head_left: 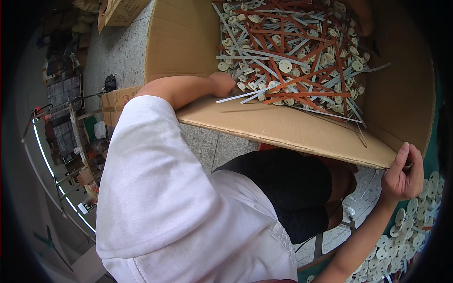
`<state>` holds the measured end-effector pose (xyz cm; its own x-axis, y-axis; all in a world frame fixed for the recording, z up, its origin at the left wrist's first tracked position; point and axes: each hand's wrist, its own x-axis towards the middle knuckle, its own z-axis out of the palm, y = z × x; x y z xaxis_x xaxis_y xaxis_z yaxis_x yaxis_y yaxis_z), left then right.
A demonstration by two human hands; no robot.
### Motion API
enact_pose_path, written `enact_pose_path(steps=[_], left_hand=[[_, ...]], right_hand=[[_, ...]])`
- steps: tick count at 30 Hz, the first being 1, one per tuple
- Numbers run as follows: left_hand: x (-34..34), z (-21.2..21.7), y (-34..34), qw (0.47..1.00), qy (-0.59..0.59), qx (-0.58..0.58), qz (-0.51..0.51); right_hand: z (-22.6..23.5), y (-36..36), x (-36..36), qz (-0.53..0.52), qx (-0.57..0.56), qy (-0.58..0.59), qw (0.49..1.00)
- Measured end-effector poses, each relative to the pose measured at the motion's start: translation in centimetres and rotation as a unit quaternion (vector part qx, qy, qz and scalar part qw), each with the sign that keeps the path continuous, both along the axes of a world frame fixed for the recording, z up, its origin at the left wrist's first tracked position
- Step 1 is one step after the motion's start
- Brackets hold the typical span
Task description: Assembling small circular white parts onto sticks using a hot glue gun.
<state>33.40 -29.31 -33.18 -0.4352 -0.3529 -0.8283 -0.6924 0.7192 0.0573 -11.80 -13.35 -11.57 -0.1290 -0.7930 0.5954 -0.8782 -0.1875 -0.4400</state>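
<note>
A large open cardboard box (283,123) spreads across the upper half. Inside it lies a tangled pile of orange-brown strips (306,94) and pale grey strips (231,98), mixed with cream-coloured round discs (285,65). My left hand (222,84) reaches over the near wall into the box, its fingers curled at the pile's near left corner. Whatever those fingers hold, if anything, is hidden. At the near right corner my right hand (403,174) is closed on the box's top edge, thumb and fingers pinching the cardboard.
Part of another person's hand (362,19) shows at the pile's far right. More cream discs (391,245) cover a green surface at lower right. Other cardboard boxes (123,12) stand on the speckled floor to the left, near a metal-framed rack (75,127).
</note>
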Motion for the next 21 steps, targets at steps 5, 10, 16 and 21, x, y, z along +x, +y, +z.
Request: enact_pose_path(steps=[5,10,16,21], left_hand=[[-1.4,1.3,0.4,0.999,-0.044,-0.013,0.026],[-0.8,0.2,0.4,0.997,-0.077,-0.028,0.01],[-1.1,1.5,0.0,0.987,-0.093,-0.012,-0.134],[-0.9,-0.2,0.1,0.993,-0.103,-0.028,-0.055]], right_hand=[[0.2,0.2,-0.1,-0.009,0.02,-0.001,1.0],[-0.1,0.1,-0.2,-0.006,0.011,-0.001,1.0],[0.2,0.3,-0.2,-0.004,0.014,0.0,1.0],[0.2,0.1,-0.2,0.015,0.022,-0.001,1.0]])
